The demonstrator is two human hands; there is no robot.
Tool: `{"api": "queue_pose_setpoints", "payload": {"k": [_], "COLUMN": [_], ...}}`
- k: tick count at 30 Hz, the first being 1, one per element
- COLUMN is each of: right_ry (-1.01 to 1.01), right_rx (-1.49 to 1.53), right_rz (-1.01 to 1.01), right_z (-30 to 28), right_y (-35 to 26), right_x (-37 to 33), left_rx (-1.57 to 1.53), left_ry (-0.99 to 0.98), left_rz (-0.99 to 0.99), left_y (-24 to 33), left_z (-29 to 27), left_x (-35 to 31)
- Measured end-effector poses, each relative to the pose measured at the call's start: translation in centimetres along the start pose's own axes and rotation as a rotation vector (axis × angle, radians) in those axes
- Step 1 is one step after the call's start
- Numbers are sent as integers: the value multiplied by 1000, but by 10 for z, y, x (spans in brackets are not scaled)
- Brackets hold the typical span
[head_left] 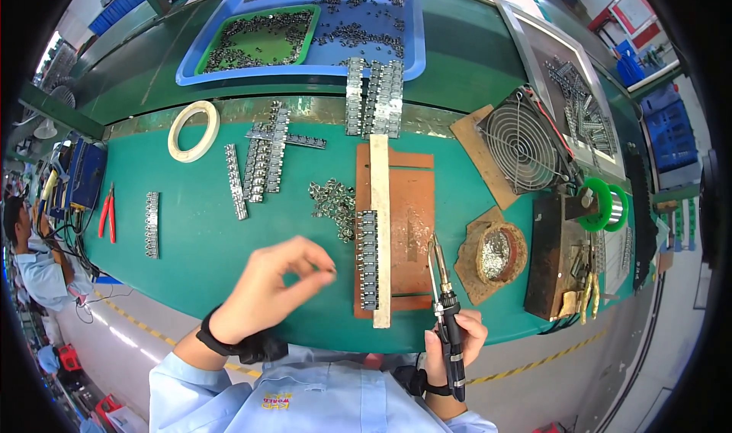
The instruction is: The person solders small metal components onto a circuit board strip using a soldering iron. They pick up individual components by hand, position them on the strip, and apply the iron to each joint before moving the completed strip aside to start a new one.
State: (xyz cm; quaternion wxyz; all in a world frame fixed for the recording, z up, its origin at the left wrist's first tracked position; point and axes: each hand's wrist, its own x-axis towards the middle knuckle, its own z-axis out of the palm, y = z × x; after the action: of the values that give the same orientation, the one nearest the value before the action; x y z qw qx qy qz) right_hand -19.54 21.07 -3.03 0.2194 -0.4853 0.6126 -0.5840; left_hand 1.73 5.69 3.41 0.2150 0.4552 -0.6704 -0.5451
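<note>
Your light-blue shirt (343, 402) fills the bottom of the frame, a small patch of lettering (277, 402) in red and yellow on its chest. Your left hand (271, 284), lower left of centre, has its grip pressed together at thumb and forefinger, pinching a tiny dark part (332, 271) too small to identify. Your right hand (467, 338), lower right of centre, has its grip wrapped around a soldering iron (450, 311): black handle, ribbed collar, slim metal end pointing up the frame, and a thin silvery tube alongside.

Between your hands lies a component strip (368, 261), a straight column of matching black bodies with silvery metal edges. It sits against the left side of a long cream bar (379, 177), on a glossy reddish-brown board (412, 219) speckled with bright spots.

Left of that board, loose silvery pieces (333, 206) lie heaped on the green desk (194, 261). To the right you have a round dish (499, 254) with shiny contents, and a green solder spool (604, 204) at the right of the frame.
</note>
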Motion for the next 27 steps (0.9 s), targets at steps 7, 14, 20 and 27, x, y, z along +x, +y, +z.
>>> {"api": "queue_pose_setpoints", "payload": {"k": [7,14,20,27], "right_ry": [-42,-45,-35,-16], "right_rx": [-51,-18,-2,11], "right_rz": [-43,-22,-37,-48], "right_z": [1,2,1,1], "right_y": [1,0,2,3], "right_x": [5,6,6,7], "left_rx": [-684,-803,-768,-753], "left_ry": [-95,-111,-85,-55], "left_rz": [-303,-321,-278,-306], "left_y": [-14,-20,-23,-18], "left_z": [27,34,36,37], "left_x": [4,5,4,5]}}
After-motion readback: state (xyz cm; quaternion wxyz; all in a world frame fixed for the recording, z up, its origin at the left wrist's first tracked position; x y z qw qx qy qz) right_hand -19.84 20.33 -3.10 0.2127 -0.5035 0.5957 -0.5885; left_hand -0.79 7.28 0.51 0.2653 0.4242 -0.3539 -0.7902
